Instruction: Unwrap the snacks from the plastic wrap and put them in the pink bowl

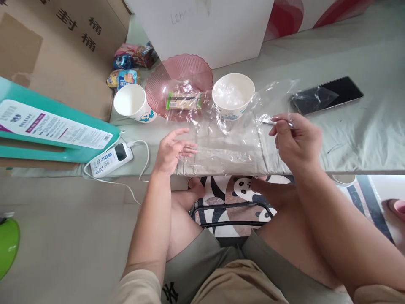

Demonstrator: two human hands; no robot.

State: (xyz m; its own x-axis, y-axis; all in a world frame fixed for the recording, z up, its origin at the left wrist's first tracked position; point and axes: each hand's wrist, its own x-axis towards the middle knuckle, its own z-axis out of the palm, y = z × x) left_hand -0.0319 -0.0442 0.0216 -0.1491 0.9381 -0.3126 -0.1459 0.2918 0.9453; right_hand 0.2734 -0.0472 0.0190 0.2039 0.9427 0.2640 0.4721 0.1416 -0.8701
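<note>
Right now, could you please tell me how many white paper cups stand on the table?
2: one cup left of the pink dish, the other right of it, by the clear plastic. More could be hidden behind the white box.

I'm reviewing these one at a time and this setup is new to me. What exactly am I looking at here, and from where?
There is no machine here: these are a person's two bare hands. The one picture comes from a camera worn on the head, looking forward and down, so arms and legs show too.

The right hand grips a thin silvery item, too small to identify. The left hand is beside clear plastic spread on a cloth-covered surface; whether it pinches the plastic, I can't tell.

Also on that surface are a left paper cup, a right paper cup, a pink dish and a dark phone.
</note>
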